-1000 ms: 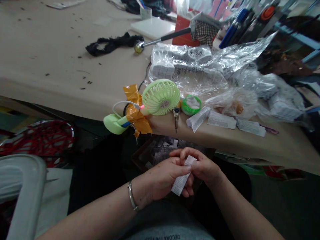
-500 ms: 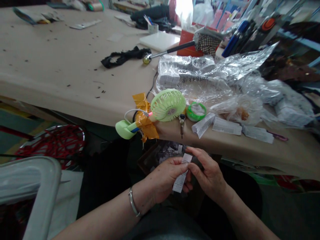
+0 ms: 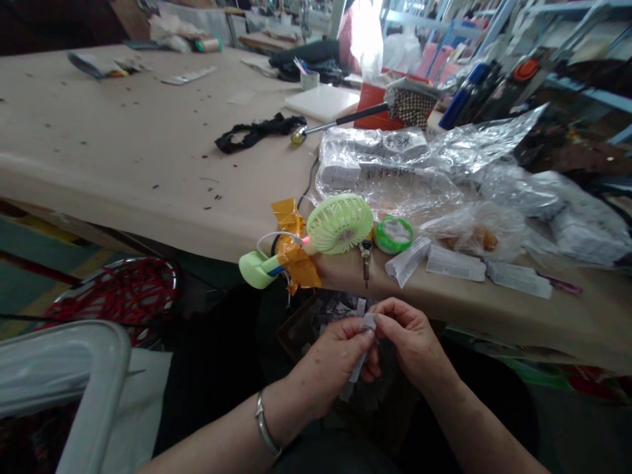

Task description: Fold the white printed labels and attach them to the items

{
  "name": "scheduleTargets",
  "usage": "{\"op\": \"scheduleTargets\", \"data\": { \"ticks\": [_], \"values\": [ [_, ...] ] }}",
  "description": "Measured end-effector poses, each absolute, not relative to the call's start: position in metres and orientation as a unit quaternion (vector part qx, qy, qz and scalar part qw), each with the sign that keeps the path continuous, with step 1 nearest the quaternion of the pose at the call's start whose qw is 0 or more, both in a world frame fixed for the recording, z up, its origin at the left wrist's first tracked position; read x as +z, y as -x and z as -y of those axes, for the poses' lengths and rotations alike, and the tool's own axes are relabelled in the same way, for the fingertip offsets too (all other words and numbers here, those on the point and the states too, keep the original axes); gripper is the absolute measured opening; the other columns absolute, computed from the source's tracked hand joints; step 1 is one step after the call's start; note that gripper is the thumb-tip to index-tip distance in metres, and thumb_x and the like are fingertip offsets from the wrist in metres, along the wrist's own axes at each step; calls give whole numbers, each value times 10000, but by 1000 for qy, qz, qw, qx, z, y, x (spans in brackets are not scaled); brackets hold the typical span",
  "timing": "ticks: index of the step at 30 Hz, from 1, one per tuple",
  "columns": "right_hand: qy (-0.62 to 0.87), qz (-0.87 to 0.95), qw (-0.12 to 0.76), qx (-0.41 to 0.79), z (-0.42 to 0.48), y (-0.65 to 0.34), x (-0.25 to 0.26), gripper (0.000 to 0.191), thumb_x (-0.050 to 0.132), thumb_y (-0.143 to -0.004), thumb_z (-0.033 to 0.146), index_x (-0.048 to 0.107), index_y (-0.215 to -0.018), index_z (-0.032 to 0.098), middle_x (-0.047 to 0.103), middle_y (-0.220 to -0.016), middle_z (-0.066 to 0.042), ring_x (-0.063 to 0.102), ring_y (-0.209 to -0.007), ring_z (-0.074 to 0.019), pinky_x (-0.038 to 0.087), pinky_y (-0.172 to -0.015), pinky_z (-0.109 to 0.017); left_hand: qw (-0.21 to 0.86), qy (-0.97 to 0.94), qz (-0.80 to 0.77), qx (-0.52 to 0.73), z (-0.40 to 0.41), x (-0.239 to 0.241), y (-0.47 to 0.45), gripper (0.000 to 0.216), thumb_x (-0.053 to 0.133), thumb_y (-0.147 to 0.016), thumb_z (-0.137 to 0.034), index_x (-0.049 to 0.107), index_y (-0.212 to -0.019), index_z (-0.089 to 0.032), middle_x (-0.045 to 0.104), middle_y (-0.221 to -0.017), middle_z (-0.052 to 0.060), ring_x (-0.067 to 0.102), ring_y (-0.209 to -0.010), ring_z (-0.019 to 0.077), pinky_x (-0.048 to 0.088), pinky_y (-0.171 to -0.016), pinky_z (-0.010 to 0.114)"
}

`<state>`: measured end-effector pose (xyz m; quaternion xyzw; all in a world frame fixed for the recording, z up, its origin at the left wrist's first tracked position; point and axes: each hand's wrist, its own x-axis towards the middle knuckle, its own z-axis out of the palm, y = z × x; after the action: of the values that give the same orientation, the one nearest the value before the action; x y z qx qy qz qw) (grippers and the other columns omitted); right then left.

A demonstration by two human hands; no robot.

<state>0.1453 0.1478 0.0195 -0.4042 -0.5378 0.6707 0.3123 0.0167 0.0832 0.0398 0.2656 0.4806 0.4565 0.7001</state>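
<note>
Over my lap, my left hand grips a narrow white printed label between thumb and fingers. Its lower part hangs below the fingers. My right hand pinches the label's upper end, thumb against forefinger, and that end looks bent. Beneath both hands sits a dark box with many small pale pieces in it, partly hidden by my hands. On the table edge just beyond lie stacks of printed labels, a green round container with something white inside, and a pointed tool jutting over the edge.
A light green fan is fixed to the table edge with orange tape. Clear plastic bags with white bundles cover the right side. Farther back are a black cloth strip and a long-handled tool. A red-corded stool stands left.
My right fingers have closed on the label's top end, which now bends where it lay flat before. The whole view has shifted a little, with the table lower in it.
</note>
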Motion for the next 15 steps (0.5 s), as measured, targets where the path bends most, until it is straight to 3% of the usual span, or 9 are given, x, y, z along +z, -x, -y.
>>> {"op": "scheduleTargets", "data": {
  "ticks": [7, 15],
  "values": [
    [410, 605, 325, 599, -159, -137, 24, 149, 641, -755, 319, 612, -728, 176, 574, -662, 24, 495, -582, -101, 412, -554, -211, 526, -378, -572, 504, -96, 35, -5, 149, 575, -793, -239, 682, -721, -165, 630, -690, 12, 539, -688, 147, 398, -656, 230],
    [432, 653, 328, 528, -163, -131, 24, 142, 598, -781, 310, 592, -729, 178, 495, -604, 42, 419, -543, -92, 347, -510, -206, 394, -458, -623, 496, -106, 36, 3, 154, 550, -834, -255, 674, -775, -185, 641, -679, -3, 561, -641, 133, 402, -624, 214]
  ]
}}
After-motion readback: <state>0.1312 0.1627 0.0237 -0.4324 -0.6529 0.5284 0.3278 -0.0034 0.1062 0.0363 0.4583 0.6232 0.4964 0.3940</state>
